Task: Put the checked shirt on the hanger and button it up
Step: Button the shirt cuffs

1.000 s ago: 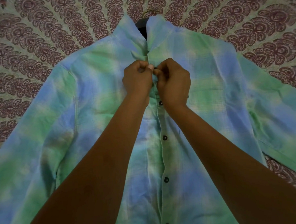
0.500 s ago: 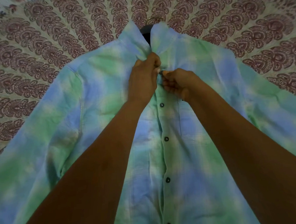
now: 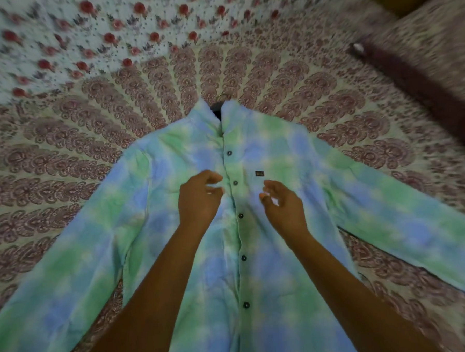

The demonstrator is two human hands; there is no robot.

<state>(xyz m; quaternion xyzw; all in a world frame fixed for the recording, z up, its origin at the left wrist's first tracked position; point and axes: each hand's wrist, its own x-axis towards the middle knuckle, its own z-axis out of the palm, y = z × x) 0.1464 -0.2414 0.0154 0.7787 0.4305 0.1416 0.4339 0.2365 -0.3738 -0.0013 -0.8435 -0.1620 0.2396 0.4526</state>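
The green and blue checked shirt (image 3: 292, 156) lies flat on the bed, front up, sleeves spread to both sides. Its placket is closed along a row of dark buttons up to the button (image 3: 229, 153) below the collar. The dark hanger (image 3: 217, 110) shows only as a small piece in the collar opening; the rest is hidden inside the shirt. My left hand (image 3: 199, 201) hovers over the chest left of the placket, fingers apart and empty. My right hand (image 3: 282, 204) hovers to the right of the placket, fingers loosely curled apart, holding nothing.
The bedspread (image 3: 63, 157) with a maroon paisley pattern lies under the shirt. A rose-print white sheet (image 3: 83, 30) covers the far side. A dark maroon bolster (image 3: 415, 85) lies at the far right.
Both hands have let go of the shirt near the collar and drawn back toward me, opening. The view has pulled back and shows more of the bed.
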